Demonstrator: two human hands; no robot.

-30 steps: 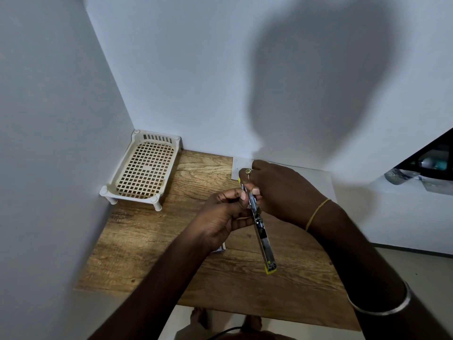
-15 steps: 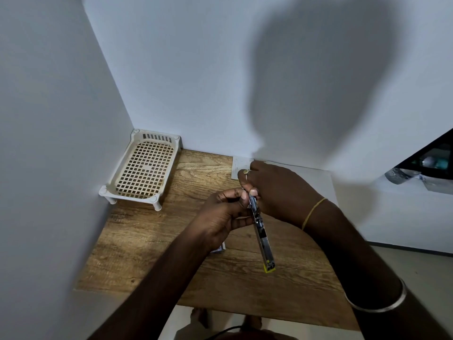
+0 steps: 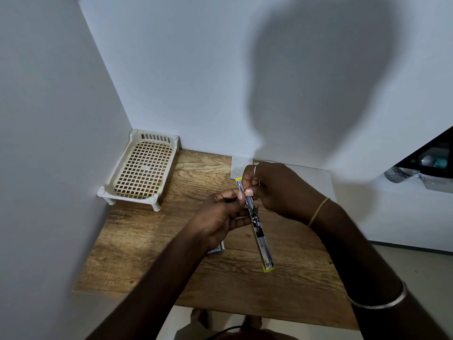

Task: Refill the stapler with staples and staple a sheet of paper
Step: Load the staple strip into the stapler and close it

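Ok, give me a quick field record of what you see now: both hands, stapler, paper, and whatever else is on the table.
stapler: swung open into a long strip, held above the table, yellow at both ends
left hand: grips the stapler near its middle
right hand: pinches the stapler's far half
staples loaded: cannot tell
paper: flat at the table's rear, not in the stapler
small box: mostly hidden under the left wrist
mesh tray: far-left corner, on legs
table: wood

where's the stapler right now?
Head view, centre: the stapler, swung open, is held over the wooden table, its far end pinched between the left hand and right hand, right of the mesh tray.
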